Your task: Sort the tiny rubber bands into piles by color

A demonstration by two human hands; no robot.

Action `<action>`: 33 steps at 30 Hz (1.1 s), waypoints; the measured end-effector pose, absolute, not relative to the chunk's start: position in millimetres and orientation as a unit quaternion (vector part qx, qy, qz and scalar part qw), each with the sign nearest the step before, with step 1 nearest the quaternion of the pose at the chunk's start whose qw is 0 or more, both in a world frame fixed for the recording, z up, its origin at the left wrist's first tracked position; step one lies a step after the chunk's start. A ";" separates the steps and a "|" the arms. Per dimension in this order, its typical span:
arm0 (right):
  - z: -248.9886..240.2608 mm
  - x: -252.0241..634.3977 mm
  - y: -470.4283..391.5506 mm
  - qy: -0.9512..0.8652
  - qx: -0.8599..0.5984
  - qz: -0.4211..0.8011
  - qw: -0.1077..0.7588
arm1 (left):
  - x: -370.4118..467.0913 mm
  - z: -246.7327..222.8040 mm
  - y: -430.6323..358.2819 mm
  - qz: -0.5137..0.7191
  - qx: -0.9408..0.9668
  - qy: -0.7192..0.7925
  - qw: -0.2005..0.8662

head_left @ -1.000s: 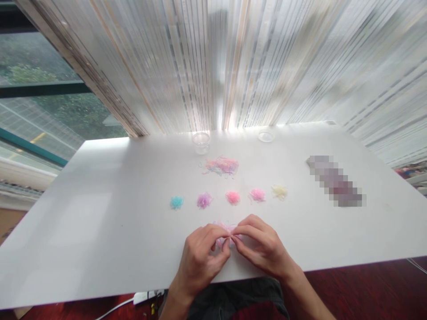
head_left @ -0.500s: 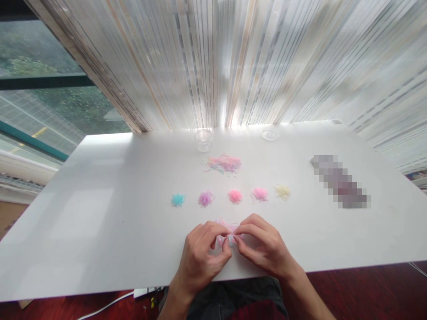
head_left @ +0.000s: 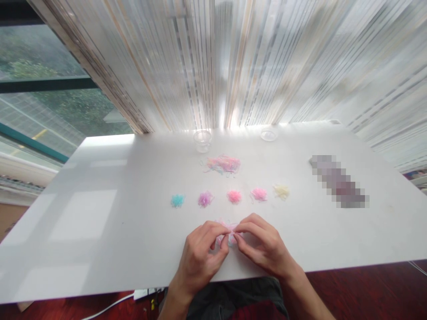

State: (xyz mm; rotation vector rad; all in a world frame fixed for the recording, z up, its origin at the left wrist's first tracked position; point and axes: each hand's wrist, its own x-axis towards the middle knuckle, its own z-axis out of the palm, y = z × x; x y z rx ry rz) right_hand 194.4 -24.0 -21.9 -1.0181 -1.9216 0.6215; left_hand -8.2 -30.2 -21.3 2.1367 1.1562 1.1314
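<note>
Left hand [head_left: 202,251] and right hand [head_left: 265,242], fingertips close together over near pastel strands [head_left: 228,224], cannot tell whether clamped on any, coloured piles [head_left: 234,197] farther

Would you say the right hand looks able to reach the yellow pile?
Probably yes: no other pile seems to stand between the right hand and the yellow pile, though that hand is at the near pile.

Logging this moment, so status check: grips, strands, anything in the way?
Left grip and right grip: nearly meeting, any held strand too small to tell. Mixed-colour strand pile: under both, partly covered. No obstacle seen between.
</note>
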 end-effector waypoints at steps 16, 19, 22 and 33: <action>-21.4 194.7 -24.9 -0.768 -0.407 0.251 0.426 | -8.8 -22.7 -28.3 0.421 0.764 0.426 0.240; -21.3 194.4 -24.0 -0.770 -0.405 0.244 0.429 | -8.7 -21.9 -27.4 0.423 0.765 0.425 0.235; -22.4 194.4 -23.2 -0.768 -0.409 0.241 0.429 | -8.4 -22.3 -27.1 0.422 0.765 0.426 0.234; -19.8 193.9 -23.8 -0.771 -0.424 0.222 0.421 | -23.4 -11.5 -21.5 0.461 0.707 0.524 0.111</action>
